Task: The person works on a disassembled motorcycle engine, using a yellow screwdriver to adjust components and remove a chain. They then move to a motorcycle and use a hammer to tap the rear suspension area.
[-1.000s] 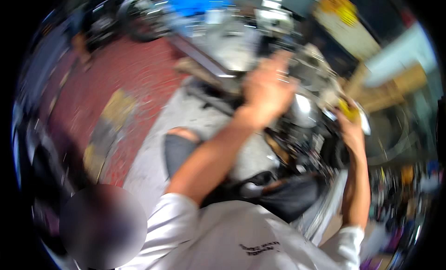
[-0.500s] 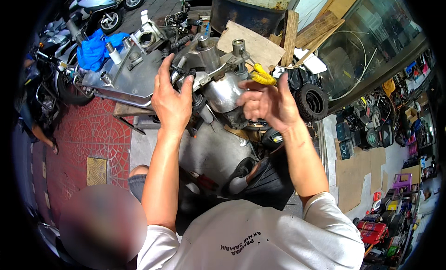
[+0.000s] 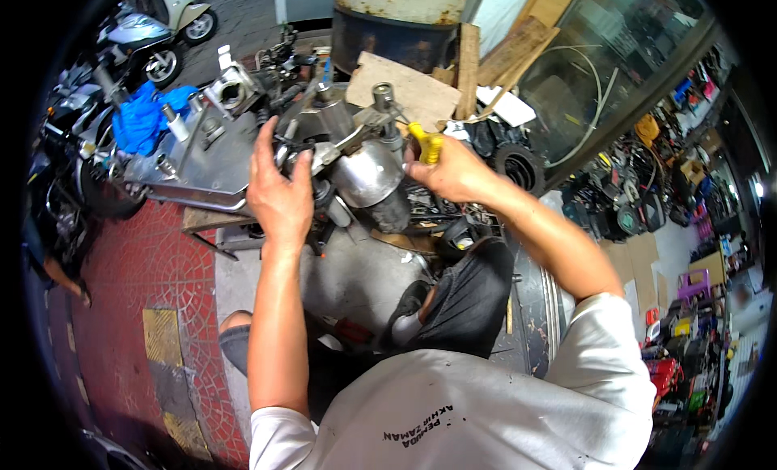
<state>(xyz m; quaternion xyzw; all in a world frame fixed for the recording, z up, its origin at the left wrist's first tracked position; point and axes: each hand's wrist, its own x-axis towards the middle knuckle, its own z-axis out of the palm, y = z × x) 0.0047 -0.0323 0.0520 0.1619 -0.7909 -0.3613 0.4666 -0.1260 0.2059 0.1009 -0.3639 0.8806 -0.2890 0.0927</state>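
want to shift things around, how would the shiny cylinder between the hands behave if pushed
The cylinder would probably be stiff and fairly heavy, since it looks like metal, though whether it is hollow can't be seen. Its smooth, shiny side may be slippery. That curved side could let it roll if loose; whether it is fixed to nearby parts isn't clear.
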